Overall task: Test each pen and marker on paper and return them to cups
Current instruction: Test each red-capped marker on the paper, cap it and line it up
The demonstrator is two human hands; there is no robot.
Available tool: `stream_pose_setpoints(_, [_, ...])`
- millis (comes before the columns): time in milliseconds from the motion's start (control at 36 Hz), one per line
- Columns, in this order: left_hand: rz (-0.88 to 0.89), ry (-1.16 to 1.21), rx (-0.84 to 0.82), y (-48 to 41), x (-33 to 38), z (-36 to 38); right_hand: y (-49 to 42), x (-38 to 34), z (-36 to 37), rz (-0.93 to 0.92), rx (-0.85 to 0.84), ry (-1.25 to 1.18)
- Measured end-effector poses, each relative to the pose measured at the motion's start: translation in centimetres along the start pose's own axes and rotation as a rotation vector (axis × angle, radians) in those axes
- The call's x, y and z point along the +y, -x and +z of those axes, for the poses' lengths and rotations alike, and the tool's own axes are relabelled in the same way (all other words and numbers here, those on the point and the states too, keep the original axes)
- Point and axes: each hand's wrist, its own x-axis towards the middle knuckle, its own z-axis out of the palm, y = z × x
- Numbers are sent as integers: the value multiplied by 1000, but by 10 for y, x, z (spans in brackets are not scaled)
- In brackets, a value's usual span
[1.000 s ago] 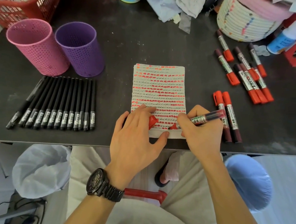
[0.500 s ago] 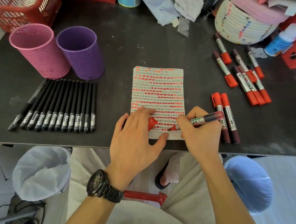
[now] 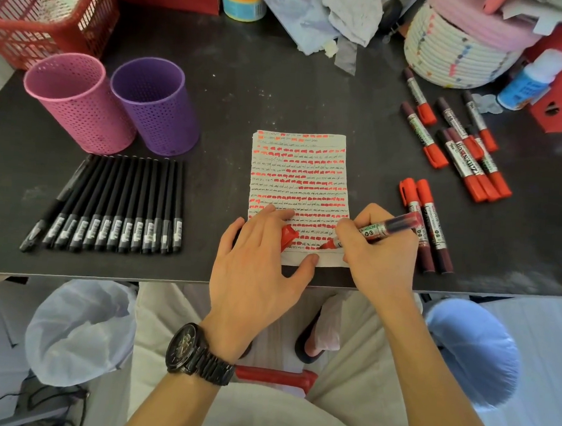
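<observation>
Your right grip (image 3: 380, 253) is pinched round a red marker (image 3: 383, 227), thumb and fingers curled about the barrel near its writing end. The red tip touches the paper (image 3: 300, 181) on its lowest row of red dashes, and the dark rear end slants up and to the right. The barrel label has green lettering beginning "ZO"; the rest is too blurred to read.

Your left grip (image 3: 256, 261) lies spread on the sheet's lower left corner, fingers fairly straight and pressing it to the tabletop (image 3: 235, 86). The marker's red cap (image 3: 288, 236) pokes out from under the index finger (how it is held there I cannot tell). A black wristwatch (image 3: 196, 353) is on that wrist.

The paper is filled with rows of red dashes and small dark scribbles.

Just beside your right grip lie two capped red markers (image 3: 421, 206), side by side. Farther up and to the right is a loose group of more red markers (image 3: 460, 149); their white labels carry large print that I cannot read with certainty.

On the left, a row of black pens (image 3: 117, 208) lies parallel, each with a white barcode label. Behind them stand a pink cup (image 3: 81, 105) and a purple cup (image 3: 154, 107), both perforated, upright and touching.
</observation>
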Motion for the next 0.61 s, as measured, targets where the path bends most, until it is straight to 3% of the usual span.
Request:
stream_pose_setpoints(472, [44,4,21,5,-8,4,8,-10,-6,27,116,-275])
stream_pose_setpoints(611, [89,210,110,14,-13,-7,24,-15,-15,72,96,-358])
